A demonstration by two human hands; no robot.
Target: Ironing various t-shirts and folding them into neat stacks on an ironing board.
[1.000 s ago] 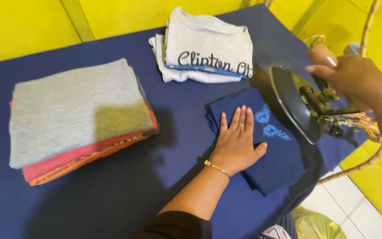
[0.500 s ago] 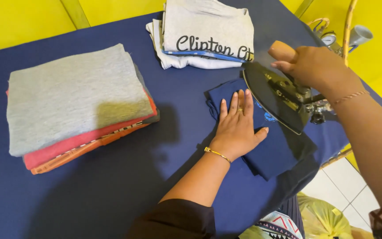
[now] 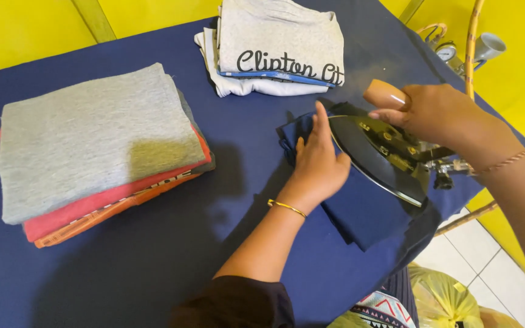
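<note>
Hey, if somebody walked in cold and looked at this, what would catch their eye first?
Most likely the dark metal iron at the right, gripped by its handle in the right hand and lying on a folded navy garment. The left hand presses flat on that garment just beside it. Next, the stack of folded clothes with a grey one on top, at the left of the blue-covered table.

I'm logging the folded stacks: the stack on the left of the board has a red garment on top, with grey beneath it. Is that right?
Not quite. In the head view the left stack has a grey garment on top; the red one lies beneath it, above an orange one.
</note>
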